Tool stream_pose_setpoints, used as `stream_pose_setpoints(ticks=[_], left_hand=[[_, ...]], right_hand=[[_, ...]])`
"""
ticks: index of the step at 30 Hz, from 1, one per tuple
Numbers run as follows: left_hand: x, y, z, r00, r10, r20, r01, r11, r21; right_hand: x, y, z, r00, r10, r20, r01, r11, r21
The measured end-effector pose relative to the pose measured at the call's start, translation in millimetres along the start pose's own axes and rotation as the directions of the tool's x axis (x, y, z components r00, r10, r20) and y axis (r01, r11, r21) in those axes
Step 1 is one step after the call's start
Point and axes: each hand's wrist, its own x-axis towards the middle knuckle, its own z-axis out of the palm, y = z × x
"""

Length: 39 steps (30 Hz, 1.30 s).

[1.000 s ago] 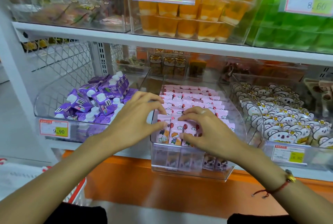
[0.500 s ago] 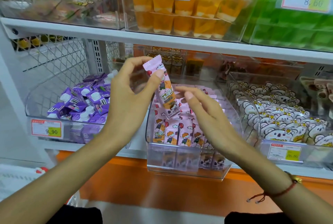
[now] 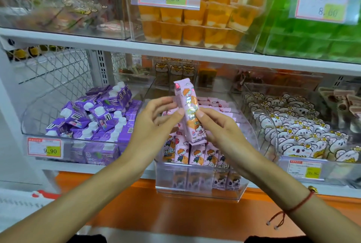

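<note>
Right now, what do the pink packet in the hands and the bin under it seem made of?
The pink packet looks like thin glossy plastic film: light glints on its printed face and its ends are crimped flat. The bin seems clear rigid plastic, perhaps acrylic: packets inside show through its smooth front wall.

Forearms (image 3: 82, 201) bare. On the wrist behind the right grip (image 3: 224, 133) sits a thin red cord bracelet (image 3: 298, 203) — one gold bead (image 3: 312, 189), two loose ends (image 3: 273, 221) tipped with small pale beads. Dark clothing (image 3: 88, 239) shows at the bottom edge.
</note>
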Motion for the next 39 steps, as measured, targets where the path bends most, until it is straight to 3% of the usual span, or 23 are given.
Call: stream_pose_setpoints(ticks=[5, 12, 17, 21, 28, 35, 37, 39], left_hand=[[-7.2, 0.9, 7.7, 0.999, 0.023, 0.048, -0.026, 0.997, 0.078], [-8.4, 2.7, 10.8, 0.985, 0.174, 0.015, -0.175, 0.976, 0.134], [-14.4, -2.1, 12.5, 0.962, 0.208, 0.176, -0.255, 0.914, 0.316], [-15.6, -3.7, 13.4, 0.961, 0.241, 0.138, -0.277, 0.866, 0.416], [-14.5, -0.1, 14.7, 0.962, 0.238, 0.137, -0.269, 0.916, 0.298], [-15.1, -1.6, 15.3, 0.947, 0.282, 0.156, -0.321, 0.868, 0.379], [-14.2, 1.2, 16.4, 0.961, 0.233, 0.151, -0.268, 0.918, 0.292], [-11.6, 4.2, 16.6, 0.986, 0.099, 0.137, -0.124, 0.974, 0.188]], right_hand=[[-1.0, 2.0, 0.0, 0.999, -0.014, -0.032, 0.016, 0.998, 0.057], [-0.6, -5.6, -5.5, 0.995, -0.028, 0.097, 0.016, 0.992, 0.127], [-2.6, -6.6, -0.9, 0.986, -0.061, -0.156, 0.082, 0.988, 0.131], [-4.8, -7.8, -3.8, 0.964, -0.068, -0.258, 0.1, 0.989, 0.111], [-6.7, -13.6, -10.0, 0.998, -0.04, -0.054, 0.049, 0.983, 0.176], [-10.9, -10.5, -3.7, 0.963, -0.113, -0.243, 0.141, 0.985, 0.099], [-10.6, -12.6, -6.0, 0.972, -0.091, -0.217, 0.117, 0.987, 0.112], [-8.9, -15.1, -9.0, 0.981, -0.041, -0.19, 0.066, 0.989, 0.129]])
